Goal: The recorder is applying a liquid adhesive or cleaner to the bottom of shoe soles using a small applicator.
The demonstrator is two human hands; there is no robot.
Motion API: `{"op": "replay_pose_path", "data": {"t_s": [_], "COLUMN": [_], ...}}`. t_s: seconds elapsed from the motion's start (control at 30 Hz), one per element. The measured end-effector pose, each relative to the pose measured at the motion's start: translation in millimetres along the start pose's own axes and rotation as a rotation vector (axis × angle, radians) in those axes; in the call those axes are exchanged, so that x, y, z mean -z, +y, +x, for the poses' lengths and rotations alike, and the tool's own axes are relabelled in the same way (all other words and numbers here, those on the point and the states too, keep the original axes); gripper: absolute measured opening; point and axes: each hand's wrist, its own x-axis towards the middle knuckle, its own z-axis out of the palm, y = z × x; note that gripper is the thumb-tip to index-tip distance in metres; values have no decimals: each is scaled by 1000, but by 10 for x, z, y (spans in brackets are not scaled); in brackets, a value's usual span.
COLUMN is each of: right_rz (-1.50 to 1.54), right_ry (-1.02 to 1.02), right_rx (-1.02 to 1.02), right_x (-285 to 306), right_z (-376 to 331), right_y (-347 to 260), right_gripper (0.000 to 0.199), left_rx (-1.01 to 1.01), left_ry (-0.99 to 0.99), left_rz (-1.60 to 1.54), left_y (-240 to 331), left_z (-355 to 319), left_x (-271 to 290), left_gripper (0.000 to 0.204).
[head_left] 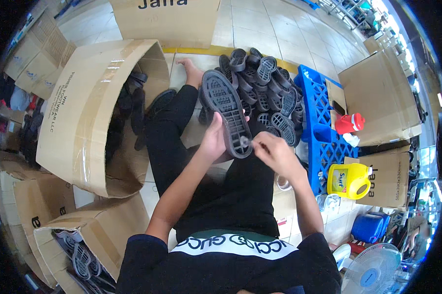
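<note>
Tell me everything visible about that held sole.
The sole is dark grey, long, round-ended and rubbery-looking, its raised rim enclosing a ribbed grid. It's held above the lap, far end leaning left, the left hand gripping its sides. A blurred item in the right hand overlaps its near end; contact is unclear.

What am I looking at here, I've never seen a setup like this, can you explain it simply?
There's no robot, just a seated person's bare hands. This single picture comes from a wide fisheye camera on the person's head, looking down, so straight edges bend. The left hand holds a dark shoe sole; the right hand seems to pinch a small blurred thing at its near end. More soles lie heaped on the tiled floor, between an open cardboard box and a blue pallet.
</note>
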Motion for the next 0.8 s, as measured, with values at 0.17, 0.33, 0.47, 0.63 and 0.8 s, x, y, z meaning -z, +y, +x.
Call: {"op": "replay_pose_path", "data": {"t_s": [0.17,0.33,0.47,0.63,0.8], "right_rz": [8,53,94,110,-259], "right_ry": [123,206,131,22,178], "right_rx": [-158,-150,-174,-151,-76], "right_x": [80,-123,-340,-320,-199], "right_z": [-125,-302,-337,-386,-392], "right_y": [-10,19,-11,93,220], "right_gripper": [9,10,9,10,10], "left_rx": [-20,-18,-23,-18,6], "left_ry": [8,-9,-34,11,32], "left_rz": [-26,-20,-3,10,71], "left_y": [40,42,33,32,21], "left_z": [-22,-52,-65,-62,-56], "left_x": [-67,-88,-100,-73,-89], "left_gripper": [66,68,70,70,70]}}
